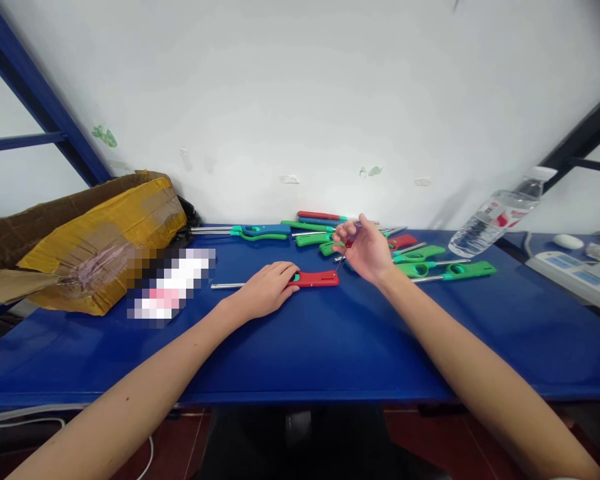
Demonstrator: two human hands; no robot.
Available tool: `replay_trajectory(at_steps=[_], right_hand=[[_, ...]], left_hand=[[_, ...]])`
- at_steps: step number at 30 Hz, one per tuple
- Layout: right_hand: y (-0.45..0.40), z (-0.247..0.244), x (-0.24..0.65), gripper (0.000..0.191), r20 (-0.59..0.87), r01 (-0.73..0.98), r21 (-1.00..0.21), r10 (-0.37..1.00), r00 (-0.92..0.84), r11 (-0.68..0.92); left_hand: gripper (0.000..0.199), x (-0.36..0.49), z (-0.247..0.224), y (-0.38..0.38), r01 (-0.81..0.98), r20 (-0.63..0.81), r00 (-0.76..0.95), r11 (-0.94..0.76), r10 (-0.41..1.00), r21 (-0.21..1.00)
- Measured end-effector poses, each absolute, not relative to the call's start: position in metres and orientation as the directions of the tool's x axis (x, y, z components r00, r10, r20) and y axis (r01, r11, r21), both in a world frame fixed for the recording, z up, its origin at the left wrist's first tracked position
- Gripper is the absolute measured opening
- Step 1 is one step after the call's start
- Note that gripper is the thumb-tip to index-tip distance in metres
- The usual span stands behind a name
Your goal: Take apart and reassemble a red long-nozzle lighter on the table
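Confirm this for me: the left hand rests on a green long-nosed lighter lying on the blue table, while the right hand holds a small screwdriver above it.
Not quite. In the head view the lighter under the left hand is red, not green; the green ones lie further back. The rest holds: it lies on the blue table, and the right hand holds a small screwdriver above it.

A taped cardboard box (80, 240) is lying at the blue table's (300, 360) left — a water bottle (500, 217) is leaning far right, beside a power strip (575, 277).
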State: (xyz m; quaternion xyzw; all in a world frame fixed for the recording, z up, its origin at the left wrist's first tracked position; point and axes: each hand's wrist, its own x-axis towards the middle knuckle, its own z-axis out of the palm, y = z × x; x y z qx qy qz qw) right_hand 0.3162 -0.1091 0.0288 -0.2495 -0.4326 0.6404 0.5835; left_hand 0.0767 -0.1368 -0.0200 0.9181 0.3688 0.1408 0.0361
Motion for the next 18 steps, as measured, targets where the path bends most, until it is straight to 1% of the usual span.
replay_trajectory(at_steps=[2, 4, 8, 12, 18], right_hand=[[-0.1056, 0.0273, 0.3163, 0.047, 0.199, -0.531, -0.845, 0.960, -0.195, 0.068], [-0.1034, 0.0267, 0.3162, 0.048, 0.207, -0.540, -0.839, 0.954, -0.218, 0.059], [-0.1031, 0.0272, 0.3165, 0.042, 0.212, -0.567, -0.823, 0.942, -0.262, 0.027], [-0.1033, 0.0272, 0.3182, 0.034, 0.197, -0.560, -0.829, 0.945, -0.262, 0.017], [-0.1009, 0.0249, 0.3162, 0.046, 0.206, -0.553, -0.833, 0.939, -0.276, 0.020]], left_hand=[[0.038, 0.0766, -0.0204, -0.1365, 0.664, 0.240, 0.688, -0.728, 0.684, 0.171], [0.038, 0.0768, -0.0209, -0.1360, 0.661, 0.247, 0.690, -0.731, 0.681, 0.170], [0.040, 0.0772, -0.0216, -0.1354, 0.661, 0.252, 0.689, -0.732, 0.680, 0.166], [0.043, 0.0765, -0.0228, -0.1352, 0.659, 0.259, 0.690, -0.735, 0.676, 0.163], [0.044, 0.0763, -0.0244, -0.1339, 0.662, 0.255, 0.687, -0.731, 0.681, 0.168]])
